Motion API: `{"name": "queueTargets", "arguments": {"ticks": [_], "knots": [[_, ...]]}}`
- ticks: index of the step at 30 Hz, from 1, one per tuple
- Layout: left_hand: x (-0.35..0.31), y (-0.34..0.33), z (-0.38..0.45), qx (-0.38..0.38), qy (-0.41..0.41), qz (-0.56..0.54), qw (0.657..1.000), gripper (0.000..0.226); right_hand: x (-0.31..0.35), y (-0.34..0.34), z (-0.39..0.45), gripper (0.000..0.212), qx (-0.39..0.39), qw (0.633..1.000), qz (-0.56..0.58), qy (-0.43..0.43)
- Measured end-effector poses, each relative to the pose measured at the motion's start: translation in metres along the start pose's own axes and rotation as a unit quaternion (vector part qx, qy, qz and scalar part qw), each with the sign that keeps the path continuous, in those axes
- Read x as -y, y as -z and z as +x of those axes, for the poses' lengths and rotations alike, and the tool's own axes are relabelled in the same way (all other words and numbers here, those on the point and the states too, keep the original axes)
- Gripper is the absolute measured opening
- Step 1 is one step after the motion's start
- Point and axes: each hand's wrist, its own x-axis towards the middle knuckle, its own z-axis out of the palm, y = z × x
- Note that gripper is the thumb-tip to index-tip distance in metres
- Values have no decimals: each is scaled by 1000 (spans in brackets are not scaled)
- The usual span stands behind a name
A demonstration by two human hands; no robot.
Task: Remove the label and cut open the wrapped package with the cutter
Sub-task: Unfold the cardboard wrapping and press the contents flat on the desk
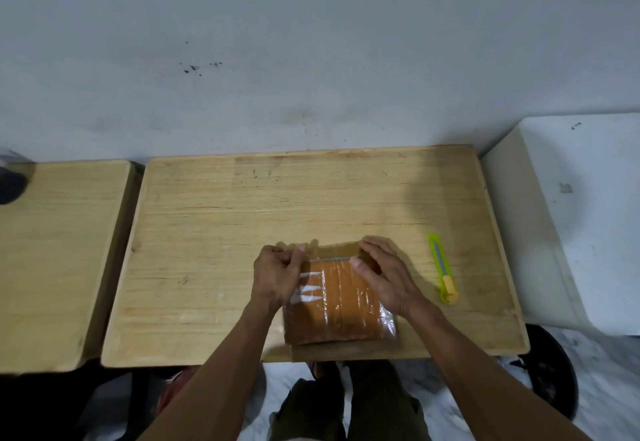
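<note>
The wrapped package (337,302), an orange-brown block inside clear plastic film, lies at the near edge of the wooden table (214,233). The left hand (277,276) pinches film at its far-left corner; the right hand (379,272) presses its far-right corner, fingers curled. The cutter (442,267) lies just right.

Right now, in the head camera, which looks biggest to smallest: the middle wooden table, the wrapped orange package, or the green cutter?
1. Middle light wooden table
2. Plastic-wrapped orange package
3. Lime-green cutter

Dim, soft light; glare streaks on the package (339,298) wrap, edges bowed by the wide lens.
</note>
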Motion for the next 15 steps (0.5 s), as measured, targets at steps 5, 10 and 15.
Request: {"name": "queueTargets", "arguments": {"ticks": [5,10,15], "knots": [[2,-12,-18,-31,-53,-24,998,27,-4,-10,-5,80,22,997,-74,-3],[12,-21,-23,-36,-117,13,992,37,-15,-24,-15,79,19,987,-161,18],[40,-39,-21,-72,-227,132,962,31,-26,-33,-22,82,-20,973,-218,80]]}}
